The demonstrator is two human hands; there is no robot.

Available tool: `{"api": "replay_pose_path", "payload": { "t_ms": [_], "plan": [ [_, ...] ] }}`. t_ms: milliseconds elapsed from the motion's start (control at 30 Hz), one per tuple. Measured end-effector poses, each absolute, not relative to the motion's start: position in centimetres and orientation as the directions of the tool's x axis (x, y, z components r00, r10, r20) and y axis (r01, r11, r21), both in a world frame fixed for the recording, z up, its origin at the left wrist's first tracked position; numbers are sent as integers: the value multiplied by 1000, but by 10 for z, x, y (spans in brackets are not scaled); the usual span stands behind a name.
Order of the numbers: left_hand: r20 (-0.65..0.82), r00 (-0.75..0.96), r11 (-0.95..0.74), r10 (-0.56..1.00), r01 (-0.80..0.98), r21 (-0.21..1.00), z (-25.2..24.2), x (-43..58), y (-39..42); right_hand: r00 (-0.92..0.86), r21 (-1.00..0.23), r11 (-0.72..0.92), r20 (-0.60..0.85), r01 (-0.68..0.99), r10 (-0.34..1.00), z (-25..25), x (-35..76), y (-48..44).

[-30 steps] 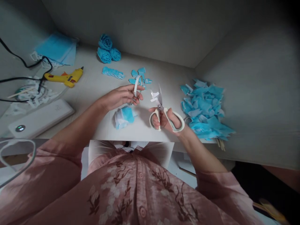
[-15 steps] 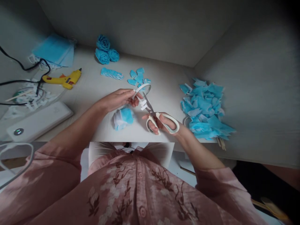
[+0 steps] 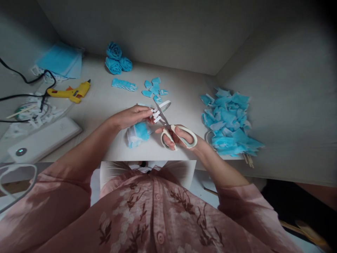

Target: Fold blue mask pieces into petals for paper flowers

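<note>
My left hand (image 3: 135,116) pinches a thin roll of white tape (image 3: 166,104), whose ring sticks out to the right past the fingertips. Short white strips (image 3: 157,116) stand out at those fingertips. My right hand (image 3: 180,136) has its fingers through the cream handles of the scissors (image 3: 181,137). Their blades point up and left, crossing in front of the tape at the strips. Whether they touch it, I cannot tell. Under my left hand lies a small bundle of blue and white fabric (image 3: 139,134). Several small blue cut pieces (image 3: 155,88) lie just beyond the blades.
Three blue fabric roses (image 3: 114,65) stand at the back, near a folded blue strip (image 3: 123,84). Left are blue face masks (image 3: 60,59), a yellow glue gun (image 3: 71,93), white scraps (image 3: 42,114) and a white power bank (image 3: 47,137). A blue scrap heap (image 3: 229,121) lies right.
The scissors have shifted slightly left, and their blades now cross at the white strips by my left fingertips. The tape ring has turned and dropped a little.
</note>
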State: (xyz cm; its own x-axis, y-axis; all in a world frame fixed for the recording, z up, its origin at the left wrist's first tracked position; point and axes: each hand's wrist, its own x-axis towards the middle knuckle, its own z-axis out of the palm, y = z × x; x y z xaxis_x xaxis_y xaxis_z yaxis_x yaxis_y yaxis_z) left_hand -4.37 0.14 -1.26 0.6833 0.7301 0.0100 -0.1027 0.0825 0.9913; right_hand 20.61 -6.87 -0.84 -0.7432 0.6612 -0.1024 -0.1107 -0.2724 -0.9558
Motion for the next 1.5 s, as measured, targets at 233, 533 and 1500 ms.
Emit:
{"api": "replay_pose_path", "payload": {
  "t_ms": [233, 533, 1500],
  "plan": [
    [-10, 668, 76, 744, -70, 995, -13, -45, 1, -774, -933, -326, -90, -156, 627, -10, 204, -68],
    [-21, 676, 44, 737, -17, 999, -12, -46, 0, -741, -906, -394, -157, -156, 653, -6, 198, -72],
    [47, 793, 188, 607, -201, 961, 1, -50, -1, -740, -934, -356, -211, -41, 638, 17, 209, -94]
  ]
}}
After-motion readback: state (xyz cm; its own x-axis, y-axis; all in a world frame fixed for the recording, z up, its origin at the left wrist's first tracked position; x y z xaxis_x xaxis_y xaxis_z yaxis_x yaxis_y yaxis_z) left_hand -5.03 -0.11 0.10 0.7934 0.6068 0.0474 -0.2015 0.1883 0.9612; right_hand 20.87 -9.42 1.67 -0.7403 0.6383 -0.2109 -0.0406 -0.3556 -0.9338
